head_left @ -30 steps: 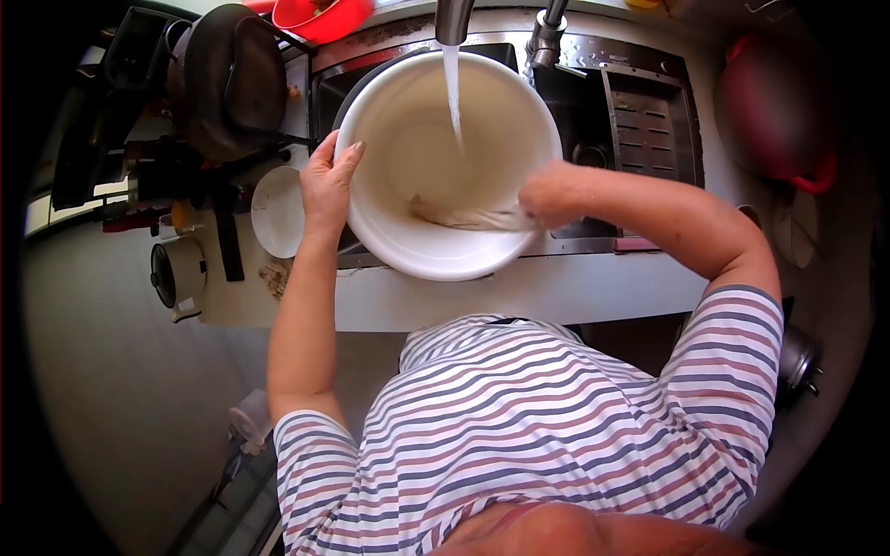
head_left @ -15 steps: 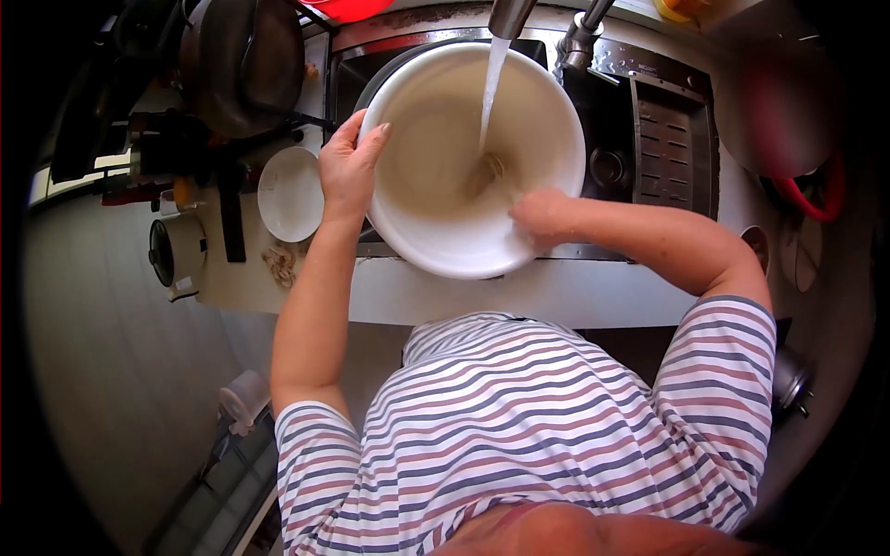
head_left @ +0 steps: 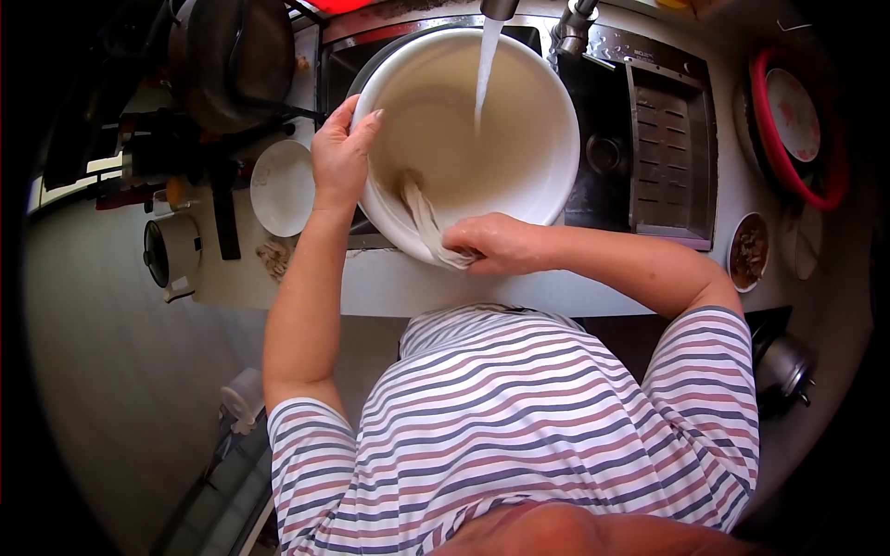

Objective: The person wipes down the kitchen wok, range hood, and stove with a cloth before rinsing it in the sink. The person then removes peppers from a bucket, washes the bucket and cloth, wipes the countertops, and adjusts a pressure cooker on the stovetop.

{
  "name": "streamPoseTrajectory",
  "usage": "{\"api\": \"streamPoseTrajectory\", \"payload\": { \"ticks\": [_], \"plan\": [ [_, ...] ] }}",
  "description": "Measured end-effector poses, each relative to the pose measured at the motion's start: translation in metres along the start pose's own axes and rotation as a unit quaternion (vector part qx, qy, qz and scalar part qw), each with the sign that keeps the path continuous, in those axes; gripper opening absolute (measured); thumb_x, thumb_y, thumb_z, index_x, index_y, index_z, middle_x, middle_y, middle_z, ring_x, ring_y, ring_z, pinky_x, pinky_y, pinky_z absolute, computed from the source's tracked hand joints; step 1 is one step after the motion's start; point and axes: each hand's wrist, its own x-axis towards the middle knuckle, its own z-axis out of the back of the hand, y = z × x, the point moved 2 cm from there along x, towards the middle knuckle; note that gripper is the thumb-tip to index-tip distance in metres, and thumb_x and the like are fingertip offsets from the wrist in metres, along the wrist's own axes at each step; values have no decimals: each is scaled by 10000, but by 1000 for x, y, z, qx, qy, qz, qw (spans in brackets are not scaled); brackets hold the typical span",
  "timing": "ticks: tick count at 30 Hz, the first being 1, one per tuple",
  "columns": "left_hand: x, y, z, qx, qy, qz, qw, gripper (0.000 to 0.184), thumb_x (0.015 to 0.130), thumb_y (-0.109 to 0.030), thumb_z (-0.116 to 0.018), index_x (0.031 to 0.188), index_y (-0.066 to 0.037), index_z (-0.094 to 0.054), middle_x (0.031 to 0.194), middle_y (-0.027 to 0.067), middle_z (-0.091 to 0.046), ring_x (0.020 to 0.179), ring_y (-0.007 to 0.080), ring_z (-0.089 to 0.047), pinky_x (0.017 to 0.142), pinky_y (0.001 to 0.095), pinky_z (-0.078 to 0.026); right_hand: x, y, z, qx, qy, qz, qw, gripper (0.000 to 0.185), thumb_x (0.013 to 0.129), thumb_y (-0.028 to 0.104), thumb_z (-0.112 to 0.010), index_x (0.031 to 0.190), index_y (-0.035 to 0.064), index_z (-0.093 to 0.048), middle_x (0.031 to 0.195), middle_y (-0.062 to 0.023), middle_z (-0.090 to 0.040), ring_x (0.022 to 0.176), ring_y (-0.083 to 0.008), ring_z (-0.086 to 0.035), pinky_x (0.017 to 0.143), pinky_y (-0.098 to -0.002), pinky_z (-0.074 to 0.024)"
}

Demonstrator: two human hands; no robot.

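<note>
A big white basin (head_left: 567, 139) stands tilted over the sink, with cloudy water inside. Water (head_left: 486, 69) runs into it from the faucet (head_left: 499, 8). My left hand (head_left: 340, 159) grips the basin's left rim, thumb on the inner side and the fingers behind it, partly hidden. At the near rim my right hand (head_left: 499, 245) is closed on a wet pale cloth (head_left: 425, 218). The cloth trails from my fingers over the inner wall, its far end in the water.
Left of the basin are a white bowl (head_left: 282, 189), a crumpled rag (head_left: 274, 258) and a dark pan (head_left: 211, 65). A slotted metal drain tray (head_left: 664, 148) lies right of it. Farther right stand a bowl of brown pieces (head_left: 748, 250) and a red-rimmed basin (head_left: 769, 153) holding a plate.
My right hand has moved left and toward me, from inside the basin to its near rim, and the cloth now shows plainly. My left hand keeps its hold on the rim.
</note>
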Motion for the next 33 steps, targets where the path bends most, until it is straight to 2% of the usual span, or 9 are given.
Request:
{"api": "streamPoseTrajectory", "payload": {
  "ticks": [4,11,20,23,25,27,29,31,33],
  "plan": [
    [1,-1,0,5,6,11,1000,311,823,-119,-592,1100,19,-558,913,15,-601,789,59,-528,712,190,-430,-50,-12,6,-294,-1,21,955,128,744,42,-504,867,51,-469,794,-148,-526,697,-341,-568,570,-396,-473],
    [-1,2,-3,-29,-8,6,1000,321,826,-121,-583,1116,15,-552,925,22,-607,800,66,-540,726,199,-437,-80,-29,22,-425,-34,-80,901,130,749,42,-482,877,49,-471,786,-141,-523,687,-325,-585,568,-400,-482],
    [-13,3,-3,-31,-18,9,999,306,839,-115,-574,1113,20,-550,935,19,-606,797,61,-538,712,192,-436,12,15,-47,-236,-254,140,927,198,709,94,-587,831,56,-436,736,-132,-508,592,-281,-544,503,-352,-459],
    [-17,-1,-3,9,-36,-11,999,302,845,-116,-569,1113,21,-548,928,19,-604,793,58,-530,712,191,-434,39,9,-21,-4,-295,124,947,277,718,116,-576,966,53,-469,716,-104,-520,530,-196,-512,443,-296,-418],
    [-20,-5,-5,4,-26,-9,1000,298,847,-113,-567,1110,25,-544,922,20,-602,793,56,-525,717,190,-431,48,-1,-9,345,-97,-119,926,395,725,149,-553,1096,44,-468,700,-66,-525,511,-128,-480,412,-256,-370],
    [-16,-4,-5,13,-20,-8,1000,289,848,-106,-562,1107,23,-544,920,17,-601,798,56,-524,722,191,-430,59,-24,-8,367,-68,-139,917,472,724,160,-556,1176,65,-458,687,-34,-505,507,-97,-471,393,-234,-336],
    [-17,-10,-6,33,-26,-16,999,285,849,-104,-561,1106,18,-544,919,15,-601,804,57,-524,725,194,-431,73,-48,-5,236,54,-221,945,416,728,165,-542,1135,81,-512,714,-63,-547,543,-155,-515,443,-299,-402],
    [-15,-14,-7,24,-2,-16,1000,286,848,-102,-560,1109,12,-545,922,14,-600,808,58,-525,730,196,-430,91,-97,-14,-105,94,-186,972,386,738,160,-526,1117,93,-557,840,-98,-617,691,-230,-595,561,-370,-471],
    [-11,-17,-5,39,0,-6,999,288,849,-101,-557,1111,15,-543,929,21,-600,810,63,-529,736,199,-430,93,-169,-15,-367,107,-190,904,265,751,202,-534,971,104,-645,932,-92,-635,864,-271,-599,685,-423,-473]
  ]
}}
